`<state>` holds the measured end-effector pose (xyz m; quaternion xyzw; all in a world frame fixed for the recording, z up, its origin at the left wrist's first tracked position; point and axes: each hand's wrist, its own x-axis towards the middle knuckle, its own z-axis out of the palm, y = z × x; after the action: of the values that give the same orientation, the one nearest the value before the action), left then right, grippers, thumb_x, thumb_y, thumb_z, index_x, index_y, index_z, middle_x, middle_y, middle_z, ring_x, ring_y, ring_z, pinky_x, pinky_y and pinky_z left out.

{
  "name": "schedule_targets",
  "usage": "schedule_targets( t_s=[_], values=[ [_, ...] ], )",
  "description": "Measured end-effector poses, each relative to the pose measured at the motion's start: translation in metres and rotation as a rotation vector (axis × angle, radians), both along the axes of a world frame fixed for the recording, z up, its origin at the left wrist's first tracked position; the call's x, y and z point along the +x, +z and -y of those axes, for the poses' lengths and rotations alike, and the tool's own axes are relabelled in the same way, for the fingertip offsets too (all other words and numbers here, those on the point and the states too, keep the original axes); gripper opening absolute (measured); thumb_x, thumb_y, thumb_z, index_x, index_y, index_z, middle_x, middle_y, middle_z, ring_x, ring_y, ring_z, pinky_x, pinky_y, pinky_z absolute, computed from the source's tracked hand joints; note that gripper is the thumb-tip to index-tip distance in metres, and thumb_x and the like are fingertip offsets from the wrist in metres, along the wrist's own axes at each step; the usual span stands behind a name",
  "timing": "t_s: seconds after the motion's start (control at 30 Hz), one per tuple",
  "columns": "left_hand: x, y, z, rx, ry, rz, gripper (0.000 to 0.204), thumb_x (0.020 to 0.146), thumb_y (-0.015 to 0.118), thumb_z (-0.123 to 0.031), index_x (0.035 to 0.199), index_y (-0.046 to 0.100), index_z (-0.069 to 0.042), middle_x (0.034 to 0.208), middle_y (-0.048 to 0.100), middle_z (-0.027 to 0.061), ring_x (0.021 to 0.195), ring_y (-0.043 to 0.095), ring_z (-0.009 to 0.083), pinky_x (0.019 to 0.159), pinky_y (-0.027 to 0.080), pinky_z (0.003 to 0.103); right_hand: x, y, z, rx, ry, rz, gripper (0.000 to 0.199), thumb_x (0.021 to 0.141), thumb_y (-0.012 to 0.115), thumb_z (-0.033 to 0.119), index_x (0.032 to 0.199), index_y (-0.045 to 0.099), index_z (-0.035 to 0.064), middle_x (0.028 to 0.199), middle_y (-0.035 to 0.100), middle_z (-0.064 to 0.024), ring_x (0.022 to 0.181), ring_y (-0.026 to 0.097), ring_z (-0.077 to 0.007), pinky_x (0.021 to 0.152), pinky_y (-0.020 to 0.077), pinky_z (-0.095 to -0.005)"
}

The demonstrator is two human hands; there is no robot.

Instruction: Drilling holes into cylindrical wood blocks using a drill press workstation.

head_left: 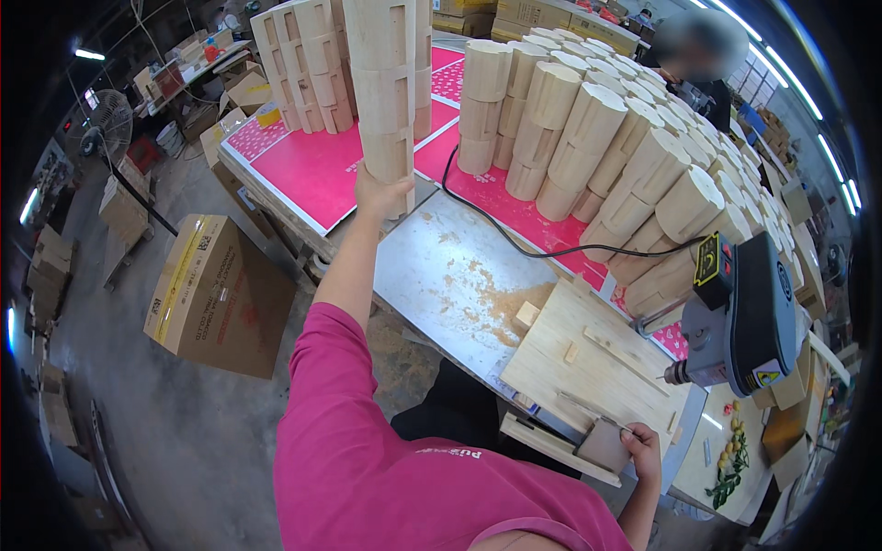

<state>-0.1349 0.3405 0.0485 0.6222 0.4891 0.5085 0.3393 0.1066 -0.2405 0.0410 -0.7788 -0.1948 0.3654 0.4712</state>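
My left hand point(378, 196) reaches out and grips the lower end of a tall stack of pale wooden blocks point(386, 83), which stands on the table by the pink sheet point(312, 165). At the near right edge my right hand point(643, 447) holds a small wooden piece point(604, 444) against the plywood jig board point(588, 358). Just right of the board is a grey drill press head point(749, 317), its bit pointing left. Sawdust lies on the metal table top point(432, 266).
Several columns of stacked wooden blocks point(634, 138) fill the table's far right; more stand at the back point(308, 64). A black cable point(514, 239) crosses the table. A cardboard box point(216, 294) leans on the floor left. Another person point(694, 55) is at the far end.
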Motion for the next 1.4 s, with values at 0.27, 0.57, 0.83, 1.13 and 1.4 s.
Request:
schedule_targets(
  t_s=[0.27, 0.57, 0.83, 1.13, 1.4],
  values=[
    [-0.011, -0.002, -0.067, 0.045, 0.046, -0.033, 0.086, 0.048, 0.083, -0.024, 0.118, 0.041, 0.002, 0.110, 0.057, 0.0194, 0.101, 0.058, 0.0296, 0.086, 0.047, 0.037, -0.010, 0.009, -0.003, -0.042, -0.027, -0.032, 0.013, 0.073, 0.069, 0.012, 0.080, 0.063, 0.0029, 0.064, 0.054, 0.0060, 0.056, 0.043, -0.0025, 0.050, 0.0319, -0.0189],
    [-0.019, 0.001, -0.137, 0.045, 0.113, -0.080, 0.086, 0.047, 0.084, -0.026, 0.116, 0.042, 0.004, 0.110, 0.057, 0.0200, 0.101, 0.058, 0.0309, 0.087, 0.046, 0.037, -0.009, 0.017, -0.006, -0.121, -0.042, -0.076, 0.017, 0.070, 0.068, 0.004, 0.086, 0.065, -0.0013, 0.072, 0.060, 0.0013, 0.064, 0.052, -0.0059, 0.058, 0.0397, -0.0195],
    [-0.011, -0.030, -0.208, 0.073, 0.143, -0.069, 0.079, 0.049, 0.085, -0.026, 0.112, 0.048, 0.003, 0.107, 0.060, 0.0173, 0.098, 0.060, 0.0269, 0.084, 0.048, 0.035, -0.012, 0.033, -0.002, -0.433, 0.046, -0.168, 0.041, 0.081, 0.065, 0.029, 0.112, 0.059, 0.0029, 0.091, 0.060, -0.0052, 0.077, 0.057, -0.0166, 0.073, 0.0495, -0.0348],
    [-0.011, -0.067, -0.295, 0.109, 0.135, -0.041, 0.087, 0.047, 0.086, -0.032, 0.113, 0.044, 0.006, 0.108, 0.058, 0.0203, 0.100, 0.058, 0.0293, 0.086, 0.046, 0.036, -0.024, 0.043, -0.009, -0.368, 0.001, -0.124, 0.040, 0.080, 0.062, 0.021, 0.110, 0.058, -0.0046, 0.094, 0.061, -0.0062, 0.087, 0.054, -0.0164, 0.077, 0.0430, -0.0303],
    [0.011, -0.025, -0.267, 0.149, 0.042, 0.047, 0.052, 0.056, 0.083, -0.015, 0.099, 0.060, 0.003, 0.092, 0.065, 0.0120, 0.079, 0.064, 0.0189, 0.070, 0.051, 0.031, -0.036, 0.056, -0.026, -0.405, -0.140, -0.169, 0.041, 0.079, 0.063, 0.016, 0.114, 0.056, -0.0048, 0.105, 0.061, -0.0105, 0.098, 0.053, -0.0222, 0.087, 0.0399, -0.0336]
  ],
)
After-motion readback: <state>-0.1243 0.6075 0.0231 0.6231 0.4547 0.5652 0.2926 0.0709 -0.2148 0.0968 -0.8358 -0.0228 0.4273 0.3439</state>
